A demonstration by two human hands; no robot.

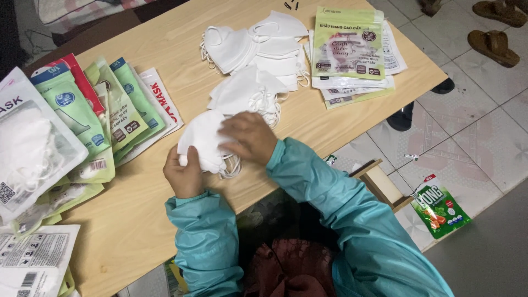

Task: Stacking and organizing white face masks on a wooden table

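Both hands — left hand (184,175), right hand (250,137) — grip closed on a white mask stack (202,137) near the table's front edge (137,242).

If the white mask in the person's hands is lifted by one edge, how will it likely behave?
The white mask would probably flop: it looks like thin folded cloth, bending under the left hand and right hand. It is likely very light, like the loose masks lying in a soft heap. Its ear loops dangle and may snag.
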